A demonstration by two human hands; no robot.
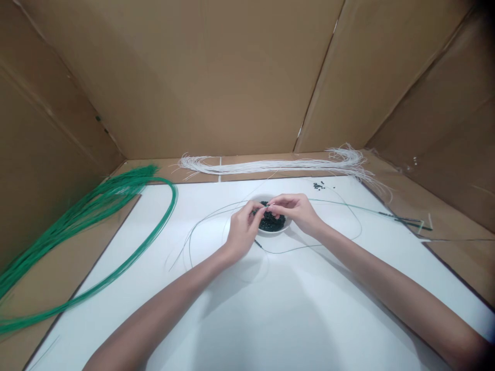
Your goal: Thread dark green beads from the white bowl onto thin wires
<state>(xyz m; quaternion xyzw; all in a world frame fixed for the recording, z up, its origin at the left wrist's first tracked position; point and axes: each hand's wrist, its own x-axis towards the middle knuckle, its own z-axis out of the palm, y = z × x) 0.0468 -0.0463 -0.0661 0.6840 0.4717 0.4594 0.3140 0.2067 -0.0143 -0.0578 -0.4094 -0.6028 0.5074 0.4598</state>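
Note:
Both hands meet over a small white dish (275, 231) filled with several small black beads (271, 222) at the middle of a white sheet (247, 309). My left hand (243, 230) is closed in a pinch on a thin green wire (294, 249) that loops across the sheet. My right hand (296, 208) is also pinched, its fingertips touching the left hand's at the wire end; a bead may be between them, too small to tell.
A bundle of green wires (83, 216) curves along the left side. A bundle of white wires (270, 166) lies at the back. A few loose black beads (318, 185) sit back right. Beaded wires (406, 220) rest at the right edge. Cardboard walls (216, 77) surround the workspace.

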